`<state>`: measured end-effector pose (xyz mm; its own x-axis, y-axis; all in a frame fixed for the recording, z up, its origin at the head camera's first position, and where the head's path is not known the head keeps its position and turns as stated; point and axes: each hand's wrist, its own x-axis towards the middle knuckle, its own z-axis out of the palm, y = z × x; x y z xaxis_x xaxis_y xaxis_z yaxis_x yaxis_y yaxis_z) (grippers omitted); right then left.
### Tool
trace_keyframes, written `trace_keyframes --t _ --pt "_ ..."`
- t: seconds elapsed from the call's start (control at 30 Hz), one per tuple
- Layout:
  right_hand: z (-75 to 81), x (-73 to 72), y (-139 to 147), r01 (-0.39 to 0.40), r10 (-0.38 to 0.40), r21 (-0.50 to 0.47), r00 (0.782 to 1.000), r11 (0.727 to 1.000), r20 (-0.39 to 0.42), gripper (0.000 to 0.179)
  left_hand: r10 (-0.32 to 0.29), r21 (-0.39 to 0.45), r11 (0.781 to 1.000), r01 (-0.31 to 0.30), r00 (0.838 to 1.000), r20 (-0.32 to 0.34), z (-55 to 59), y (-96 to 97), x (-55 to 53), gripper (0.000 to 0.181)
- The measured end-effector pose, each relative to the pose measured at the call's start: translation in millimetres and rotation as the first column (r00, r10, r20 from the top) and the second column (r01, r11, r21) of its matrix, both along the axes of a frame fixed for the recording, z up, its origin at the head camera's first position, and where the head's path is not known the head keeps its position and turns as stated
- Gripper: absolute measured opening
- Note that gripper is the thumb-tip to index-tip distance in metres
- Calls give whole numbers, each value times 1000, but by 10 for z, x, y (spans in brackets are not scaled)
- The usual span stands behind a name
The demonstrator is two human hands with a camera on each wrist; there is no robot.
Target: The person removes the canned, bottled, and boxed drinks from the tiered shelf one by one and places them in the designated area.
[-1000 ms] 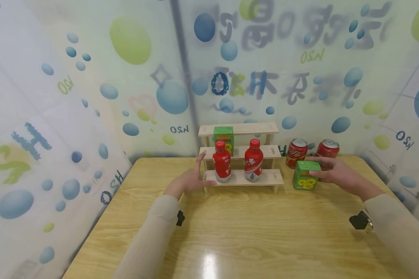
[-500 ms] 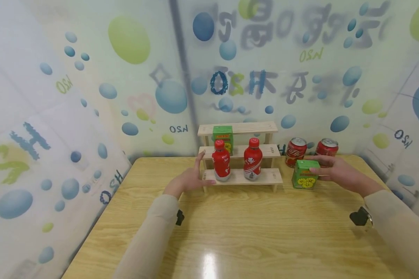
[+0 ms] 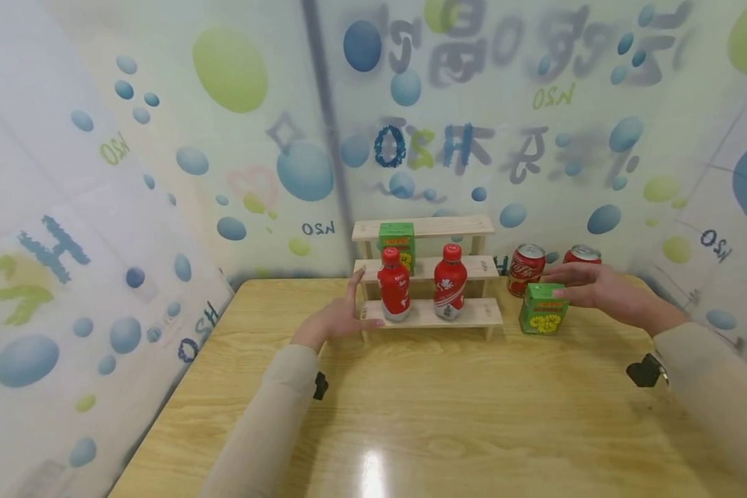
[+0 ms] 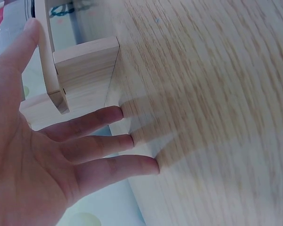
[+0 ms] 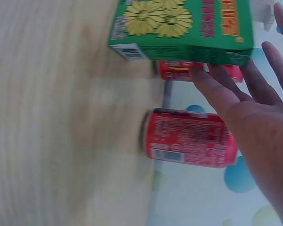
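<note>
My left hand (image 3: 336, 321) is at the left end of a three-tier wooden rack (image 3: 473, 316), thumb at the lower shelf's front edge. In the left wrist view its straight fingers (image 4: 118, 169) reach down to the tabletop beside the rack's leg. On the lower shelf stand two red bottles, one left (image 3: 395, 287) and one right (image 3: 450, 283). A green drink carton (image 3: 398, 238) is behind the left bottle. My right hand (image 3: 604, 294) is beside another green carton (image 3: 543, 312) with yellow flowers, which stands on the table; its fingers are extended, thumb tip near the carton's upper right corner.
Two red cans, one nearer the rack (image 3: 526, 271) and one farther right (image 3: 582, 254), stand behind the green carton; my right hand partly covers the far one. The wooden table (image 3: 448, 408) backs onto a curtain (image 3: 255, 173) with printed bubbles.
My right hand has lifted slightly, its fingers straightening at the carton's side, and hides more of the far can. The carton stays in place; my left hand holds its position.
</note>
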<state>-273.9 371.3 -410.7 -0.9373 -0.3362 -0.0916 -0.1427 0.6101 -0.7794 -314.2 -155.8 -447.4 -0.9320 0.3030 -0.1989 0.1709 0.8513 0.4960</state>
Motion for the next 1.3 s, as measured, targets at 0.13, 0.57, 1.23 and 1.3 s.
trace_keyframes --t 0.13,0.57,1.23,1.3 --pt "122 -26 -14 -4 4 -40 1000 999 2 60 -2 -3 1000 2 1000 1 -8 -4 -6 126" --pt "465 -117 -198 25 -20 79 998 997 -59 60 7 -4 1000 -7 1000 -10 -23 -14 -24 127" --pt "989 -379 -908 -60 59 -19 997 998 -52 70 16 5 1000 -16 1000 -8 -8 7 -7 127" --pt "1041 -419 -1005 -67 65 -42 997 997 -48 73 17 5 1000 -17 1000 -8 -11 10 -1 127"
